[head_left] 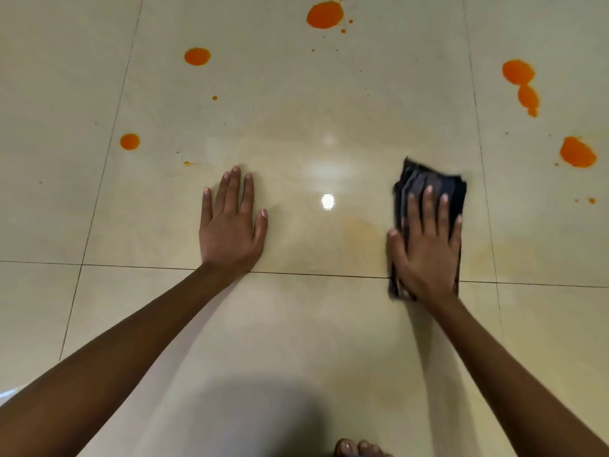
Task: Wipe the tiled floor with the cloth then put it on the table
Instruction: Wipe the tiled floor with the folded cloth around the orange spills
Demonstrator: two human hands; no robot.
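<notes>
**Wiping under way; orange spills remain**

The right hand presses flat on the folded dark cloth, fingers spread, grip released rather than clenched. The cloth lies on the tiled floor across a grout line. The left hand rests open on the tile, holding nothing. Orange spots lie beyond reach, so the next move likely calls for sweeping outward. No tabletop is in view. The cloth's edges are blurred.

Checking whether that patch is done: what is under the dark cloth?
The cloth lies flat on the tiled floor across a grout line, pressed down by the right hand. Whether any orange stain remains beneath cannot be seen; the cloth covers it.
</notes>
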